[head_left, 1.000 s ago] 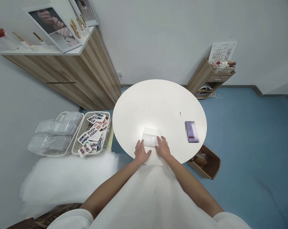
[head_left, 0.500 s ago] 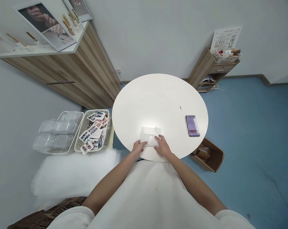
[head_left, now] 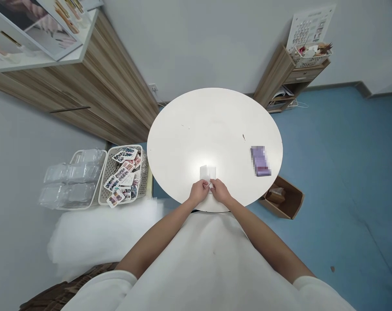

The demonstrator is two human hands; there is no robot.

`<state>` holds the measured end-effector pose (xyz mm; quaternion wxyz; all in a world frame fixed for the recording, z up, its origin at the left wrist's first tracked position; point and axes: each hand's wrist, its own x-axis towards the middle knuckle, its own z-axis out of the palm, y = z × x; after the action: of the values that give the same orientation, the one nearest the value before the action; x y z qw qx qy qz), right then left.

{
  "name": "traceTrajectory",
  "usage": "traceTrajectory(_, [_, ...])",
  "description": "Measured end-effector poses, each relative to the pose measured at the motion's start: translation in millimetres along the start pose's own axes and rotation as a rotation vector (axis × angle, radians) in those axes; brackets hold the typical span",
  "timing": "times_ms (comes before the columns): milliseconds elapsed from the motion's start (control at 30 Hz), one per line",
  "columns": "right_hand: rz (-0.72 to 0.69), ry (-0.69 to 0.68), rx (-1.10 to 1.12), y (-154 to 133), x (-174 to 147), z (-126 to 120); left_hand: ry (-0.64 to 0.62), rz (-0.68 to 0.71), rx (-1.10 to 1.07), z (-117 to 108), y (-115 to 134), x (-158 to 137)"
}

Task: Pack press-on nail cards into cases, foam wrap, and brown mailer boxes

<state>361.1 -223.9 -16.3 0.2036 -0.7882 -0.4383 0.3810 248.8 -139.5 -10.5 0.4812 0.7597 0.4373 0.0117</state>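
Note:
A folded white sheet [head_left: 204, 172], soft-looking like thin packing foam, sits at the near edge of the round white table [head_left: 211, 121]. My left hand [head_left: 199, 191] pinches its near left part between thumb and bent fingers. Close against it, my right hand [head_left: 219, 190] grips the near right part, the fingertips of both hands almost meeting. The sheet's left and right sides are folded toward the middle, and its far end sticks out beyond my fingers. Whether something lies inside the fold is hidden.
On the table's right lies a purple, pixelated object [head_left: 260, 161]. An open cardboard box [head_left: 289, 202] stands on the floor below. To the left are a basket of nail-design cards [head_left: 145, 172], a basket of clear plastic packs [head_left: 98, 190] and a pile of white sheets [head_left: 101, 233].
The sheet's left side has been folded inward, making it narrower. My hands have come together, from fingers lying on it to pinching it. The view has tilted down slightly.

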Motion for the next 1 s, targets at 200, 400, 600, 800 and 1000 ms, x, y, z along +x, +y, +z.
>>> traceTrajectory(200, [0.088, 0.095, 0.233, -2, 6, 0, -0.061, 0.146, 0.175, 10, 0, -12])
traceTrajectory(400, [0.140, 0.135, 0.126, 0, 12, 8, 0.000, 0.266, 0.179, 0, -11, -20])
traceTrajectory(600, [0.049, 0.125, 0.101, 10, 9, 10, 0.046, 0.446, 0.413, -3, -16, -5])
traceTrajectory(800, [-0.213, 0.293, -0.179, 16, -7, 12, 0.001, 0.482, 0.492, 3, -20, 1])
traceTrajectory(1000, [-0.443, 0.064, -0.463, 24, -7, 14, -0.068, 0.422, 0.464, -3, -16, 1])
